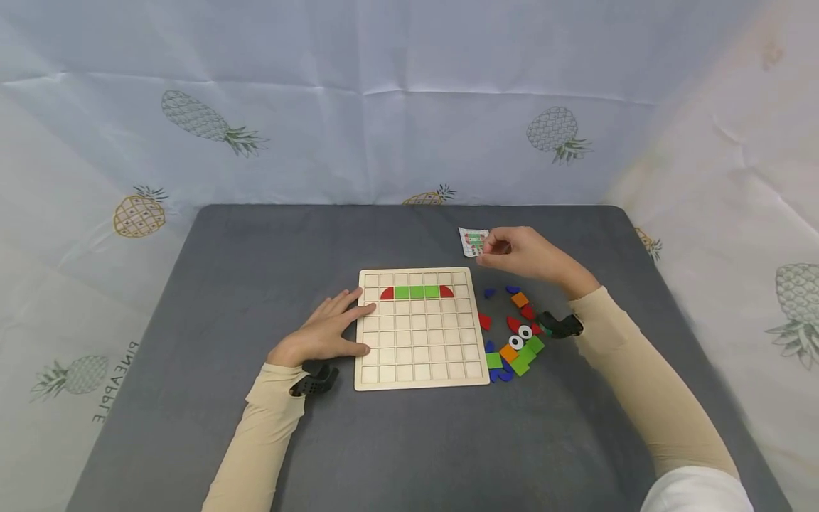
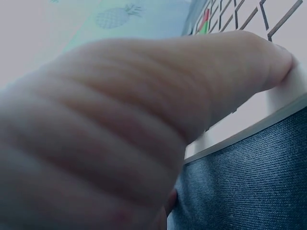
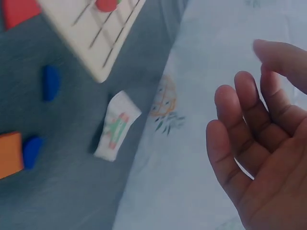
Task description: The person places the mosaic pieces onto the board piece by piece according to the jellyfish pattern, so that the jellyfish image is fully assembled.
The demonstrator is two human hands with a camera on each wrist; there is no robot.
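A square wooden grid board (image 1: pixel 422 355) lies on the grey table. One of its upper rows holds three green squares (image 1: pixel 416 292) with a rounded red piece (image 1: pixel 387 293) at the left end and another (image 1: pixel 446 291) at the right. My left hand (image 1: pixel 326 331) rests along the board's left edge, fingers spread and thumb on the rim; the left wrist view shows the thumb (image 2: pixel 249 62) close up. Beside the small printed card (image 1: pixel 472 243) at the back, my right hand (image 1: pixel 521 252) hovers with loosely bent fingers. The right wrist view shows nothing in its grasp.
Right of the board lies a loose pile: green squares (image 1: pixel 534 345), orange squares (image 1: pixel 520 300), white rings (image 1: pixel 525 332), red pieces (image 1: pixel 485 321) and blue rounded pieces (image 1: pixel 512 289). A pineapple-print cloth (image 1: pixel 358 142) hangs behind the table's back edge.
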